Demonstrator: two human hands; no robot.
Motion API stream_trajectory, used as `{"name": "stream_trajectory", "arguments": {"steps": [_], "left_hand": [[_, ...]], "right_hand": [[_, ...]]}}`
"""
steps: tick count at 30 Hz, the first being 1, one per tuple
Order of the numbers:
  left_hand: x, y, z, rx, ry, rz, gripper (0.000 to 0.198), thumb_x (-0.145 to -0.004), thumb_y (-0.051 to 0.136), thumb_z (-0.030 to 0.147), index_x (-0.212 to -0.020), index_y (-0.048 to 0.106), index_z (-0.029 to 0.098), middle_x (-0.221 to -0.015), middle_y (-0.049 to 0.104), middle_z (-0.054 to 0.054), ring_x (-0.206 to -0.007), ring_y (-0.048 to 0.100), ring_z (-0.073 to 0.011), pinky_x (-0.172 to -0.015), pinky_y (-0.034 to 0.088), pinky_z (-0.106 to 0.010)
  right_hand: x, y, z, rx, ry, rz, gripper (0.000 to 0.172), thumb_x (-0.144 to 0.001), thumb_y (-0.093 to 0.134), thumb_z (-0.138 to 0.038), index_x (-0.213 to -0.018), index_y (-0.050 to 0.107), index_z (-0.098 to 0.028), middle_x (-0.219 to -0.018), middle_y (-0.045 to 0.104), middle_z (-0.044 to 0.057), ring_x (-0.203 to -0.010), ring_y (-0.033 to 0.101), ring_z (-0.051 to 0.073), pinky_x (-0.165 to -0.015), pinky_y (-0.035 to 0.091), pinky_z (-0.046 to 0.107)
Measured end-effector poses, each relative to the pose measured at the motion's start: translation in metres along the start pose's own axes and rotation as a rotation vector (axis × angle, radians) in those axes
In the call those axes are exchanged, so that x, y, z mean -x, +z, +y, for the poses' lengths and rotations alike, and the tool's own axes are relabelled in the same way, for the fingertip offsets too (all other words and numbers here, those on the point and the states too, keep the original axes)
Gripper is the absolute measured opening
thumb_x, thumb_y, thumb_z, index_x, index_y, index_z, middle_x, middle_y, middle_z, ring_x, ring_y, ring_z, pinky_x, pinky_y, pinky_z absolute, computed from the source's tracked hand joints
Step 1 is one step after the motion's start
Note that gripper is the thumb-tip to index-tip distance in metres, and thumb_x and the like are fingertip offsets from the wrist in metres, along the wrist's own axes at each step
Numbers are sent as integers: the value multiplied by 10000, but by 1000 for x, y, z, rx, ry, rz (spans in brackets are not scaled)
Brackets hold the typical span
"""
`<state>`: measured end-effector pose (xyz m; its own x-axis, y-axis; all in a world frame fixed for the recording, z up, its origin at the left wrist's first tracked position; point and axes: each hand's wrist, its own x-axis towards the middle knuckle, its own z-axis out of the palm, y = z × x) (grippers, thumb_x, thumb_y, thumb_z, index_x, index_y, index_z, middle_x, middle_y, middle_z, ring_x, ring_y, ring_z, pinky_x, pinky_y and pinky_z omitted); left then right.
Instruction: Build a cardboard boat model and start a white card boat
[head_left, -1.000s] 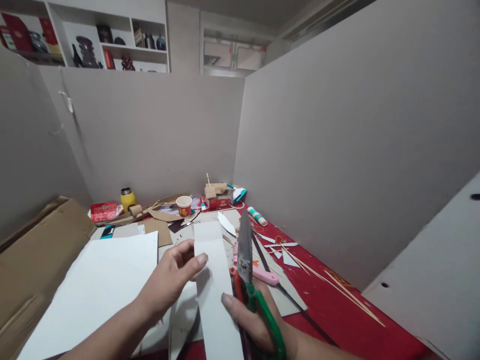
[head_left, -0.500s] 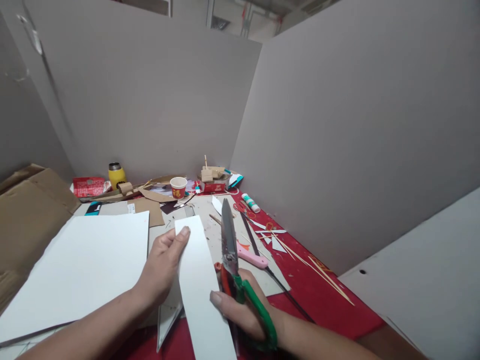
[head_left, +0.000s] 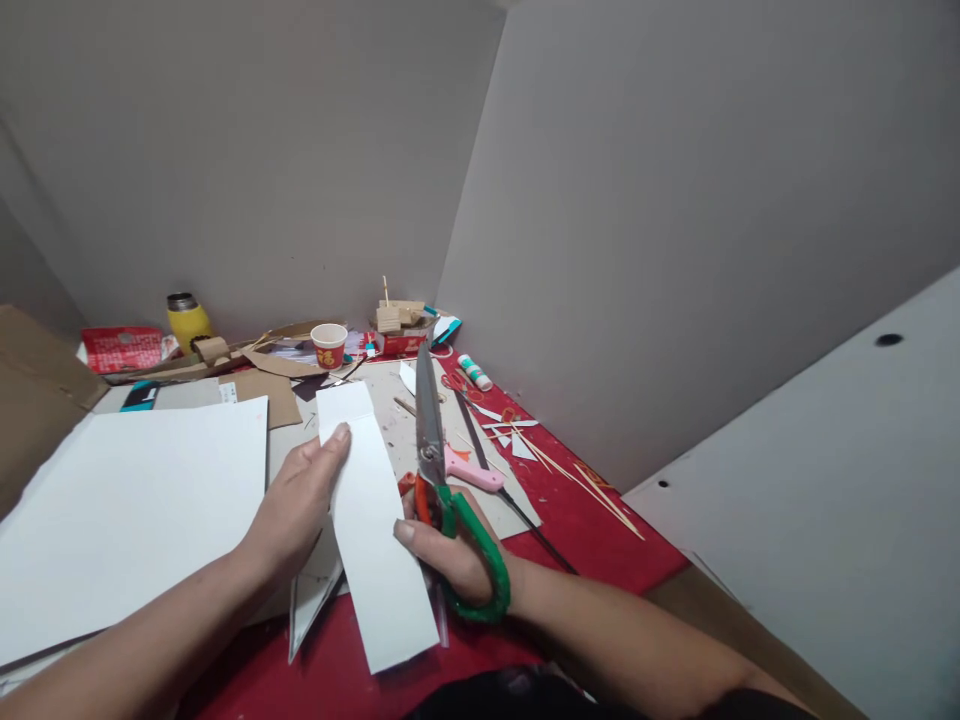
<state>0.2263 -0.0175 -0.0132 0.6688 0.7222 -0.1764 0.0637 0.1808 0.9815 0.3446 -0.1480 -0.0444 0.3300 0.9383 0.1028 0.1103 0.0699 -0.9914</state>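
A long white card strip (head_left: 371, 540) is held up over the table, a faint crease crossing it near its far end. My left hand (head_left: 304, 490) pinches its left edge, thumb on top and fingers hidden beneath. On the right side, my right hand (head_left: 450, 550) is closed round a pair of large scissors (head_left: 430, 420) with green and orange handles. Their blades point away from me and look closed. The thumb of that hand also rests on the strip's right edge. Behind the scissors lies a pink-handled tool (head_left: 474, 470), partly hidden.
A large white sheet (head_left: 150, 500) covers the left of the red-topped table (head_left: 592, 525). Along the back stand a yellow bottle (head_left: 189, 322), a paper cup (head_left: 328, 347) and cardboard pieces. Thin wooden sticks (head_left: 581, 485) and paper scraps lie right. Grey partitions (head_left: 637, 230) enclose the table.
The view has tipped downward and shifted right, so the strip's near end now shows. Both hands keep their hold on the strip and scissors. The crease near its far end has become visible.
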Motion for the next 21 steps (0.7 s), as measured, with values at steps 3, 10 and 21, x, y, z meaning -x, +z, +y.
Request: {"name": "stream_trajectory", "arguments": {"steps": [3,10,21], "left_hand": [[-5,-1,-7,-41,48,230,345,-730,692,478,-954,712,216,-1118,701,-46,-1135,576,-262,-791,497,-255],[7,14,-1,375,-145,-237,535,-852,496,541,-1175,621,132,-953,738,-119,-808,694,-274,-679,555,-354],[11,10,23,356,-132,-87,422,-853,526,481,-1083,635,145,-749,723,-82,-642,686,-227,-556,555,-313]], "right_hand": [[1,-2,3,63,-38,-32,286,-803,553,-393,-627,450,-192,-529,436,-38,-485,392,99,-460,334,224],[4,-5,5,105,-166,-97,291,-829,523,-371,-622,409,-201,-577,425,-24,-536,414,115,-525,377,256],[1,-5,22,-203,-11,64,353,-860,535,-451,-654,496,-168,-465,503,-39,-341,431,67,-335,338,168]]}}
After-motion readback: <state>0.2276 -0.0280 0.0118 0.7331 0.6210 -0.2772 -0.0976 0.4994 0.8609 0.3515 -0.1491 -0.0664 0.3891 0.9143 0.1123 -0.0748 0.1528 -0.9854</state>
